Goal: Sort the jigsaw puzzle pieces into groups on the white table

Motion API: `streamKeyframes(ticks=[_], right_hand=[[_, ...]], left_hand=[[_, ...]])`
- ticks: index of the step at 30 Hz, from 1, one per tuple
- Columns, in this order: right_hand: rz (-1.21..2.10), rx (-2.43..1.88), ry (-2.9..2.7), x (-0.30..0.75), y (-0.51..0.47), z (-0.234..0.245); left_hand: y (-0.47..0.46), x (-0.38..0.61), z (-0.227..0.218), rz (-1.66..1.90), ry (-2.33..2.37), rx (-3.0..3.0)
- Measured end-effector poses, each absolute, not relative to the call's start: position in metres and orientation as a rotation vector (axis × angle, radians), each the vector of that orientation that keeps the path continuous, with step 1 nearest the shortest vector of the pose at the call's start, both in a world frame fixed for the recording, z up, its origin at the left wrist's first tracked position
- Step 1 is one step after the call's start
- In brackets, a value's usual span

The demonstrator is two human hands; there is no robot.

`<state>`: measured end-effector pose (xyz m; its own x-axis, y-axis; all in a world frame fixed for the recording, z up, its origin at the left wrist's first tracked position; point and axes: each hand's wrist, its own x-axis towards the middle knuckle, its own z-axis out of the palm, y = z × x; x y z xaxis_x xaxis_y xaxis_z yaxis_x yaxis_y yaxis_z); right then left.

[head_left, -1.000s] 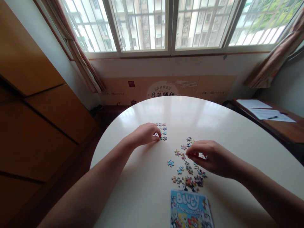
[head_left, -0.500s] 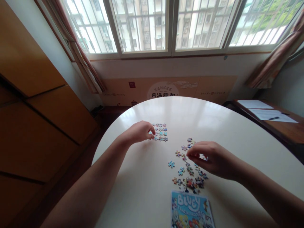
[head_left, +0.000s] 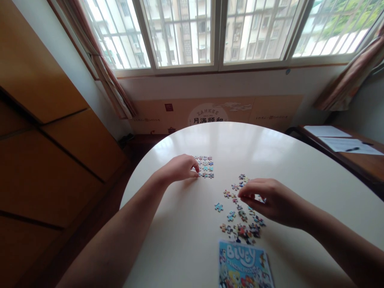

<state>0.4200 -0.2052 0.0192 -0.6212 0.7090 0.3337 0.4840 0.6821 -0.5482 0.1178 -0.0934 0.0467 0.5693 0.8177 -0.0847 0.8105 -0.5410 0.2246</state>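
Observation:
On the white round table, small jigsaw pieces (head_left: 205, 169) lie in neat short rows. My left hand (head_left: 184, 167) reaches over the left end of these rows, its fingers curled and the fingertips down on a jigsaw piece in the front row, mostly covered by the hand. Nearer to me and to the right spreads a loose heap of jigsaw pieces (head_left: 242, 230). Over its upper part hovers my right hand (head_left: 265, 198), thumb and forefinger pinched together; whatever is between them is too hidden to see. One blue jigsaw piece (head_left: 219, 207) lies slightly apart, left of the heap.
A blue "Bluey" picture card or box (head_left: 244, 264) lies at the near side, below the heap. The white table (head_left: 168, 248) has a curved far edge. To the right, a brown side table (head_left: 363, 158) holds papers and pens. Wooden cabinets (head_left: 45, 168) stand left.
The view has shifted slightly, so everything sits a little further right. Both hands keep nearly the same pose and place over the pieces.

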Motion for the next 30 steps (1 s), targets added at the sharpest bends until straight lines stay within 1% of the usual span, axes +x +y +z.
streamKeyframes(ticks=[7, 14, 23, 30], right_hand=[[0.576, -0.94, -2.35, 0.421, -0.205, 0.018], [0.586, -0.954, -2.354, 0.42, -0.206, 0.018], [0.574, -0.962, -2.361, 0.42, -0.206, 0.017], [0.56, -0.951, -2.372, 0.419, -0.206, 0.018]], left_hand=[[-0.088, 0.095, 0.06, 0.149, 1.533, 2.487], [-0.085, 0.098, 0.054, -0.003, 1.476, 2.474], [-0.088, 0.082, 0.071, -0.17, 1.615, 2.363], [-0.084, 0.082, 0.064, -0.271, 1.561, 2.345]])
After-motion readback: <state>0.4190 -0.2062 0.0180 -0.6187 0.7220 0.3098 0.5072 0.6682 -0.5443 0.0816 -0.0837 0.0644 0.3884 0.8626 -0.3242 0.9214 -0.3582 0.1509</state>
